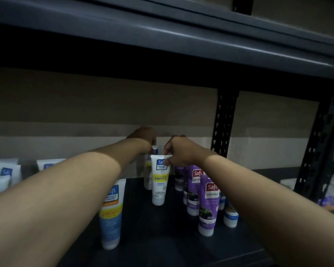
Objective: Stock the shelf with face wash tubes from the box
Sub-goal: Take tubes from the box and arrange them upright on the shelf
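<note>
Mid-frame, the right hand (179, 151) has its fingers (168, 160) clamped on the top edge of a white tube (159, 182) standing on the dark shelf (162, 237) left of purple tubes (208, 205), while the left hand (144, 136) reaches over a second white tube (148, 180) just behind, grip too hidden to tell.

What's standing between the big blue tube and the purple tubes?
In the head view, a white Vitamin C tube, set farther back, its top pinched by the right hand; nearer, just bare shelf.
</note>
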